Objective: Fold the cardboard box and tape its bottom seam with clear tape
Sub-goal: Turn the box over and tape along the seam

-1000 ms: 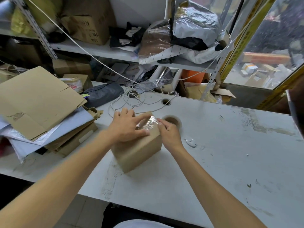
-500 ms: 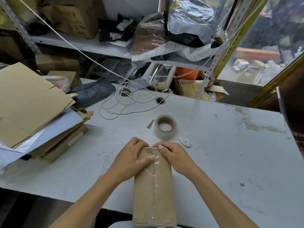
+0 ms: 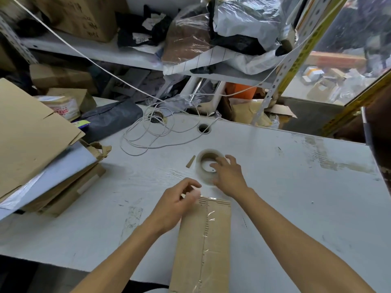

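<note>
Cardboard box [image 3: 203, 246] matt brown, glossy clear tape strip [image 3: 208, 229] along seam; table [image 3: 296, 197] white, scuffed.

Tape roll [image 3: 208, 168] lies on table [image 3: 296, 197] behind box [image 3: 203, 246].

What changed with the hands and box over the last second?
The right hand left the cardboard box and reached forward onto the tape roll. The left hand stayed at the box's far left corner. The box, earlier swung lengthwise toward the person, kept its taped seam up.
</note>
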The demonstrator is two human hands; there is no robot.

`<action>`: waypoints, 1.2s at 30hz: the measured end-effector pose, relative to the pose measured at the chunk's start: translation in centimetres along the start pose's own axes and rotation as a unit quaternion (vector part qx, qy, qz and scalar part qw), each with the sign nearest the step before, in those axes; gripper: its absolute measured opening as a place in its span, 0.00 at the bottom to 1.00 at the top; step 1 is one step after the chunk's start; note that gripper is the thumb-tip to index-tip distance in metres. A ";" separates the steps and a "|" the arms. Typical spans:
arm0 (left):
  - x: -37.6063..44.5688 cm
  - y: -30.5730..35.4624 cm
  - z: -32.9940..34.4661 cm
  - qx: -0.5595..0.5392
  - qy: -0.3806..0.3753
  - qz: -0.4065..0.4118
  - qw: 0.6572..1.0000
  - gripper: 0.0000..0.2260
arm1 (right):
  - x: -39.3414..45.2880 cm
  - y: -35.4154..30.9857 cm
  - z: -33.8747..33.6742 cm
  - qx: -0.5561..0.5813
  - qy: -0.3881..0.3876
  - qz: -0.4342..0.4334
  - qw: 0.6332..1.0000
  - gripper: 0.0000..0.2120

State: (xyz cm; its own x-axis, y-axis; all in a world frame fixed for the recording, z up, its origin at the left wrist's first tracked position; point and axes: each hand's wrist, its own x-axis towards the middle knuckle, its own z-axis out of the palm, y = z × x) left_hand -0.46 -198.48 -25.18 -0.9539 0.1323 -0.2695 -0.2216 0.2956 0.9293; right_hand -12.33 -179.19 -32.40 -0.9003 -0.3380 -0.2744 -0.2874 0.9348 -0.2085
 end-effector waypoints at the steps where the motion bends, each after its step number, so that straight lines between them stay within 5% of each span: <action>1: 0.9 -0.2 -0.1 -0.035 0.019 -0.018 0.999 0.09 | 0.3 -0.3 0.2 -0.043 -0.015 -0.014 0.999 0.20; 5: 5.4 -1.5 -1.0 -0.006 0.136 -0.066 0.989 0.04 | 0.0 -0.8 -0.5 -0.017 -0.019 -0.037 0.999 0.15; 7: 7.2 -1.1 -1.8 0.050 0.153 -0.053 0.986 0.15 | -0.7 -0.9 -2.3 0.094 0.002 -0.040 0.995 0.14; 9: 8.3 0.4 -2.4 0.065 0.148 -0.015 0.987 0.20 | -1.6 -1.0 -4.5 0.145 0.036 -0.081 0.985 0.13; 15: 7.9 5.6 -2.6 0.093 0.178 0.170 0.965 0.02 | -5.1 -0.6 -11.6 0.208 0.043 -0.129 0.968 0.10; 19: 6.4 8.2 -2.1 0.159 0.183 0.258 0.935 0.02 | -8.3 -0.5 -14.5 0.176 0.071 -0.146 0.971 0.14; 23: 4.8 9.4 -1.1 0.179 0.185 0.198 0.946 0.05 | -11.1 -1.2 -14.8 0.240 0.117 -0.151 0.952 0.20; 29: 2.3 10.0 -0.7 0.016 0.082 0.093 0.992 0.10 | -14.3 -2.1 -14.1 0.342 0.171 -0.147 0.912 0.16; 36: 0.3 9.5 -0.2 -0.101 0.074 0.025 0.992 0.11 | -15.7 -1.7 -14.1 0.227 0.212 -0.160 0.937 0.25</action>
State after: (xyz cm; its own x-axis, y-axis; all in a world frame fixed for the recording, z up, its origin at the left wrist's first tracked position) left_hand -2.93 -195.78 -16.38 -0.9805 -0.0035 -0.1964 -0.1959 0.0938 0.9761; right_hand -2.25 -173.98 -14.53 -0.8685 -0.4295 0.2475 -0.4824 0.6174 -0.6214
